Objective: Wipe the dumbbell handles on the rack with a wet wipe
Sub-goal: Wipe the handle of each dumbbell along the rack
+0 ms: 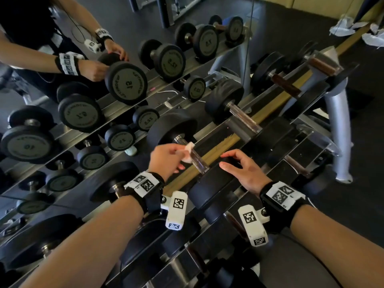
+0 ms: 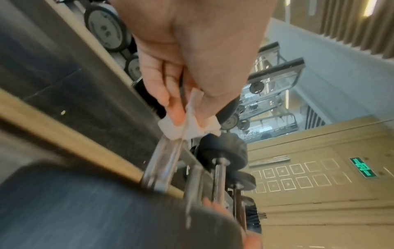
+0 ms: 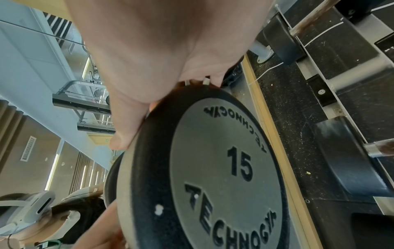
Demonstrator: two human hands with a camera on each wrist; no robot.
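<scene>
Mirror glass (image 1: 87, 15) backs the dumbbell rack (image 1: 311, 129), doubling every weight on it. On the rack's upper tier lies the 15 dumbbell (image 1: 199, 163), its chrome handle (image 1: 198, 161) slanting toward the mirror. The left hand (image 1: 166, 159) pinches a folded white wet wipe (image 1: 188, 152) around that handle, thumb on one side and fingers on the other; the left wrist view is blurred, but the wipe (image 2: 187, 124) seems to straddle the bar. Nearer the person, the right hand (image 1: 243, 171) rests on the dumbbell's near head (image 3: 224, 176), fingers spread and loosely bent over its black rim. Further dumbbells (image 1: 232, 102) sit beside it along the tier.
</scene>
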